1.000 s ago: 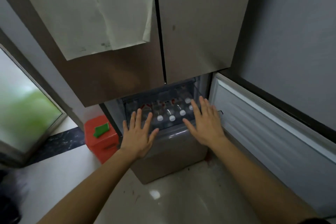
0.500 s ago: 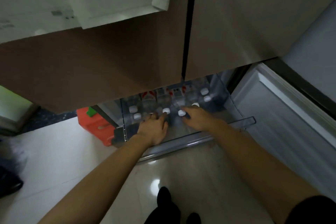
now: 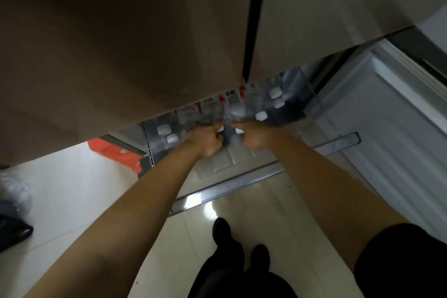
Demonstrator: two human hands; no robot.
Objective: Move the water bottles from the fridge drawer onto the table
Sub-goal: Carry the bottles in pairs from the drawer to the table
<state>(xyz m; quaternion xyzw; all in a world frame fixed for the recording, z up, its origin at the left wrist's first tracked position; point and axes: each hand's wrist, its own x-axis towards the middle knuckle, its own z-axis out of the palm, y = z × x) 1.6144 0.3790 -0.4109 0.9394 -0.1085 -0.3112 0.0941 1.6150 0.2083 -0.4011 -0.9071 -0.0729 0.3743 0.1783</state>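
Centrally, my left hand (image 3: 205,140) is clenched round the neck of a water bottle (image 3: 220,129), whose white cap shows just past my knuckles. My right hand (image 3: 254,136), just beside it, grasps the neck of a second bottle (image 3: 239,131) in the same way. Both bottles are inside the fridge drawer (image 3: 217,164); whether either has left its floor I cannot tell. I take them by the neck because the bottles stand packed upright and close together, so only the tops offer a grip from above.

To either side stand the other bottles (image 3: 162,129), caps up: two by the drawer's left wall and three toward the back right, with red-and-white labels showing behind. The drawer is clear plastic and pulled out toward me, and its front floor lies bare beneath my wrists.

The closed upper fridge doors (image 3: 121,43) overhang the drawer's rear and hide anything farther back, which is why my arms reach in low and forward. At right the open lower door (image 3: 391,133) is swung aside, out of the drawer's path. A red container (image 3: 113,153) sits on the tiled floor (image 3: 72,201) left of the fridge. My shoes (image 3: 221,227) stand just short of the drawer's front rail.

The table is out of view. By my judgement the task is near its start: these two bottles need a straight lift to clear their neighbours before any carry.
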